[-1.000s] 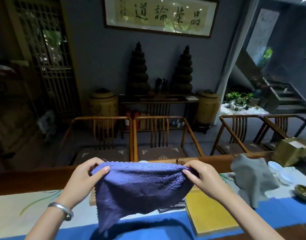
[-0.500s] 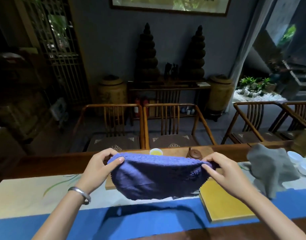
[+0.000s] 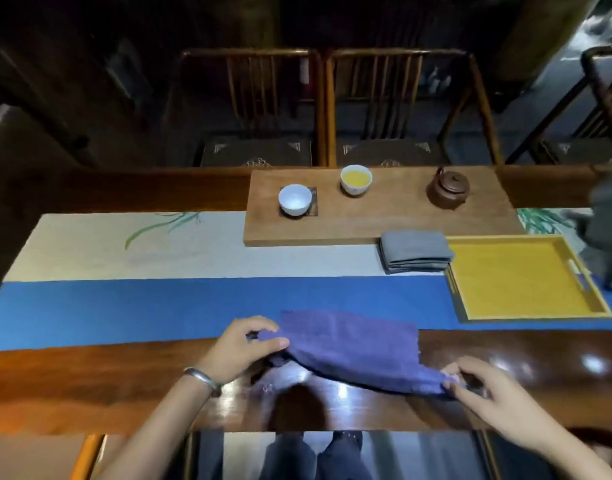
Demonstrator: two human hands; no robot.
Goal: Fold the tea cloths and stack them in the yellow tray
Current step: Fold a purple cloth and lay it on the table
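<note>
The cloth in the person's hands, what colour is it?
Purple-blue cloth, plain as far as the blurry head view shows.

Both forearms are reaching forward over the near edge of the table [image 3: 90, 386]. The left hand [image 3: 240, 348], a silver bangle [image 3: 201, 375] on its wrist, is pinching the purple tea cloth [image 3: 353, 351] between thumb and fingers. The right hand [image 3: 484, 393] is gripping the cloth's near right corner with its fingertips.

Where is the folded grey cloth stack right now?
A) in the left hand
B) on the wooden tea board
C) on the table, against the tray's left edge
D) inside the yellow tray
C: the folded grey cloth stack lies on the table runner just left of the yellow tray, whose inside holds nothing.
</note>
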